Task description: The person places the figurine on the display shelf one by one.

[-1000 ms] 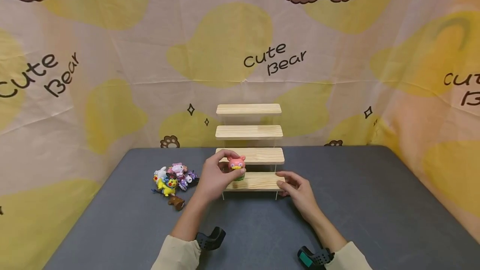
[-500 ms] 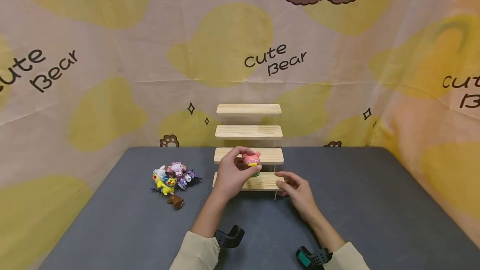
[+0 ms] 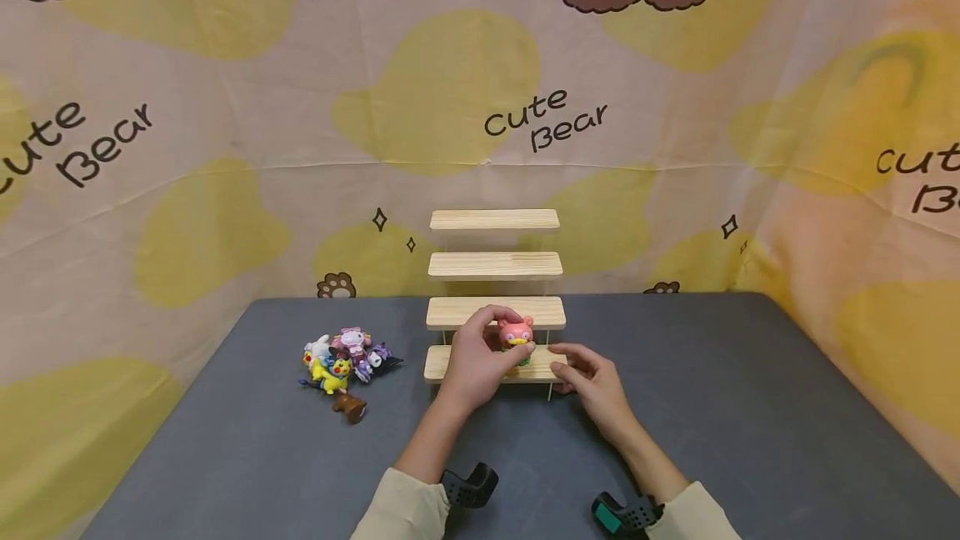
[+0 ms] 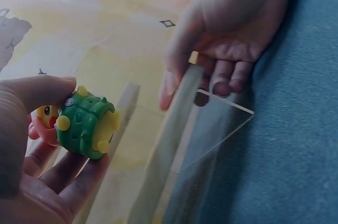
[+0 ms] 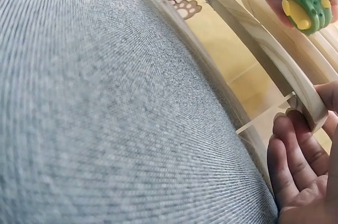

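Wide grey counter [image 3: 750, 440] is seen on both sides of the tiered rack [image 3: 495, 263]. Piled figurines [image 3: 347, 359] are parted from its left edge by a gap. The lowest board [image 3: 439, 366] is pinched at its right end by the right hand [image 3: 597, 386]; above it, the pink-headed figurine [image 3: 517, 333] is gripped by the left hand [image 3: 478, 365].

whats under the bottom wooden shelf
Under the bottom shelf, a clear support panel and fingers of the right hand show at its right end, above the grey tabletop. In the head view, the shelf itself covers most of the space below.
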Demonstrator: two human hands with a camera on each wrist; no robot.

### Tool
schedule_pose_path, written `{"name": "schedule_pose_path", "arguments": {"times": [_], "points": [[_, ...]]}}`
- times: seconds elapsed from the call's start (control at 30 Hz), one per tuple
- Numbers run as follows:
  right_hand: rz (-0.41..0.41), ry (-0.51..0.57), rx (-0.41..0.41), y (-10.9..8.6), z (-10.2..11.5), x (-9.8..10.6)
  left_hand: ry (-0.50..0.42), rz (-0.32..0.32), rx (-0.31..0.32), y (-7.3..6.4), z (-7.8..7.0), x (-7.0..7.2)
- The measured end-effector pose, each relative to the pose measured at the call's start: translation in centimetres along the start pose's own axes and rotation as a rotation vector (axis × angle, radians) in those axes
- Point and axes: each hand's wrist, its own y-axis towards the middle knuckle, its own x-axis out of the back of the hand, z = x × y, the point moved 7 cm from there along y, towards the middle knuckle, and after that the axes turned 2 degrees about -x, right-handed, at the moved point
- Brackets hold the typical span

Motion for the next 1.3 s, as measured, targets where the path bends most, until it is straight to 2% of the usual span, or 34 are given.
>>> {"name": "schedule_pose_path", "arguments": {"times": [0.3, 0.6, 0.8, 0.97, 1.3], "points": [[0.007, 0.003, -0.009, 0.1, -0.3, 0.0, 0.069, -0.030, -0.046, -0.4, 0.7, -0.7], [0.013, -0.024, -0.003, 0.0, -0.3, 0.0, 0.073, -0.035, -0.069, -0.5, 1.2, -1.2], [0.020, -0.024, 0.003, 0.1, -0.3, -0.2, 0.087, -0.056, -0.058, -0.8, 1.7, -1.2], [0.021, -0.016, 0.014, 0.1, -0.3, -0.2, 0.064, -0.065, -0.047, -0.8, 2.1, -1.3], [0.009, -0.015, -0.003, 0.1, -0.1, 0.1, 0.053, -0.032, -0.051, -0.7, 2.3, -1.5]]}}
